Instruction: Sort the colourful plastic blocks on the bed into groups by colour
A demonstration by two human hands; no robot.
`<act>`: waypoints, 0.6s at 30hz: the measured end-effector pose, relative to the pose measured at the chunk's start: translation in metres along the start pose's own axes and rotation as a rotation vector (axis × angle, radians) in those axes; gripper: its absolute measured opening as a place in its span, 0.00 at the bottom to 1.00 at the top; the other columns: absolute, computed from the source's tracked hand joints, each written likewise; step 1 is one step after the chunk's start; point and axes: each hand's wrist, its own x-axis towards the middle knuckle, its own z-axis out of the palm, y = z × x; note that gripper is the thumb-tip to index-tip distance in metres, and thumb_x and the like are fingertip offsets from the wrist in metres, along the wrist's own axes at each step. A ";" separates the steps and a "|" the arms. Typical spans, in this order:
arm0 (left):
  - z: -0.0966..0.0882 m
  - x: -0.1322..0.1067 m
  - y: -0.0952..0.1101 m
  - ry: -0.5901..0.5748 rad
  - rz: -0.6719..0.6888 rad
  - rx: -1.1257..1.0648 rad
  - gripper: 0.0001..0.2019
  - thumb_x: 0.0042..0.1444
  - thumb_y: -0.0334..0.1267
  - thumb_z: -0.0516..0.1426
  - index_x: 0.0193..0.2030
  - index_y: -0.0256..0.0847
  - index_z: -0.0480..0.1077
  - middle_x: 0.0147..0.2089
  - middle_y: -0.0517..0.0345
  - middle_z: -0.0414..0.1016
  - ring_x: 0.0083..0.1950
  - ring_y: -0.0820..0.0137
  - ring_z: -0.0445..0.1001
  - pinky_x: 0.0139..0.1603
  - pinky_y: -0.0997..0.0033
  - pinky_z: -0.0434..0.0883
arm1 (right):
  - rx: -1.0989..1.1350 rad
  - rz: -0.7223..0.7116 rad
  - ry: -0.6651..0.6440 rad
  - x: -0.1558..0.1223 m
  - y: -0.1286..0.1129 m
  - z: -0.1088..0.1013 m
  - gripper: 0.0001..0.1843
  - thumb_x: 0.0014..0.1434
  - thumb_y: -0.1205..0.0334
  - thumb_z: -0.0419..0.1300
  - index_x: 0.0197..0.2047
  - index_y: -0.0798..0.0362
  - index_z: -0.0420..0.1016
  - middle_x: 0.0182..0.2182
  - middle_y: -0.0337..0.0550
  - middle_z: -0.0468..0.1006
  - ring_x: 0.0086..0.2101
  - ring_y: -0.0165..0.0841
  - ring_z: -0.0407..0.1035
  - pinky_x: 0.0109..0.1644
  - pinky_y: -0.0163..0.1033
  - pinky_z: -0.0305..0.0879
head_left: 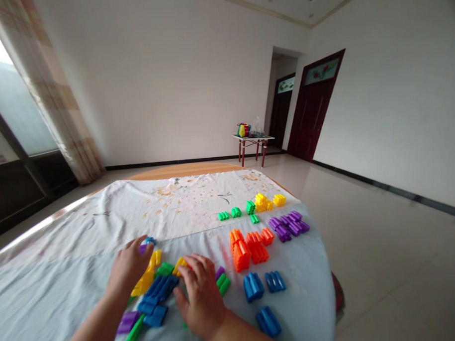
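Plastic building blocks with joined tubes lie in a mixed pile in front of me. My left hand (131,261) rests at the pile's left side, fingers stretched forward over yellow blocks (144,283) and beside a small blue block (150,240). My right hand (202,291) reaches over the pile's right side, thumb apart from the fingers. A yellow block (179,265) lies at its fingertips, partly covered. Between the hands are blue blocks (160,288) and a green block (165,269). Another green block (224,285) sits right of my right hand.
Blocks stand grouped by colour on the right: orange (241,252), purple (289,225), blue (253,287), green (236,212) and yellow (262,202). A cloth (113,209) covers the round table. A small table (253,138) holding bags stands near the far wall.
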 end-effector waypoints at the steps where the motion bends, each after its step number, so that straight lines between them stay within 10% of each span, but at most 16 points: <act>1: 0.006 0.009 -0.004 -0.010 0.016 0.010 0.28 0.51 0.49 0.47 0.54 0.35 0.66 0.57 0.38 0.66 0.58 0.50 0.63 0.57 0.51 0.60 | -0.002 0.001 0.004 0.000 0.000 0.000 0.22 0.57 0.61 0.56 0.55 0.53 0.62 0.54 0.48 0.63 0.56 0.40 0.53 0.61 0.52 0.52; 8: 0.022 0.014 -0.018 -0.133 0.050 -0.045 0.23 0.49 0.47 0.50 0.50 0.40 0.69 0.46 0.45 0.75 0.50 0.55 0.70 0.53 0.56 0.64 | 0.003 -0.029 0.017 0.001 -0.003 -0.004 0.20 0.57 0.63 0.56 0.53 0.54 0.63 0.53 0.49 0.65 0.54 0.40 0.55 0.60 0.51 0.55; 18: 0.005 -0.053 0.008 -0.254 0.006 -0.405 0.27 0.54 0.55 0.46 0.51 0.40 0.70 0.48 0.52 0.75 0.51 0.61 0.71 0.54 0.63 0.65 | -0.032 -0.060 0.051 0.000 -0.004 -0.004 0.20 0.58 0.63 0.54 0.54 0.54 0.63 0.52 0.51 0.66 0.55 0.41 0.56 0.58 0.54 0.56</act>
